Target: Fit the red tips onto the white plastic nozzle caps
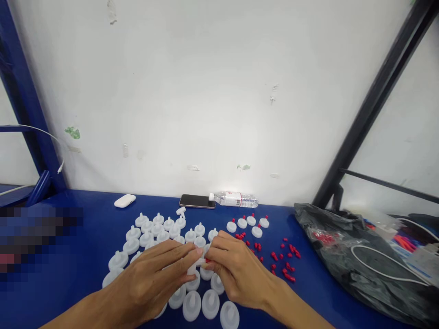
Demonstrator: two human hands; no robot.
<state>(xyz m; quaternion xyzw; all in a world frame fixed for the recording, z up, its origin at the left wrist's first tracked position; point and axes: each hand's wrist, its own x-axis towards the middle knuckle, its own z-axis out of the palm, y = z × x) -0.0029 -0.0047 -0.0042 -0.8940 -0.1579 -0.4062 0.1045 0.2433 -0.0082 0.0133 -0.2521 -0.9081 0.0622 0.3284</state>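
My left hand is closed on a white spouted cap, its spout turned toward my right hand. The fingertips of my right hand pinch a small red tip against the end of that spout. How far the tip sits on the spout is hidden by my fingers. Around and under both hands stand many more white spouted caps, mostly with spouts up and bare. Right of my right hand lie loose red tips. Behind them are several white caps with red tips on their spouts.
Along the wall lie a white earbud case, a black phone and a clear water bottle on its side. A dark plastic bag with a white cord covers the right side. Blue and black metal posts flank the blue table.
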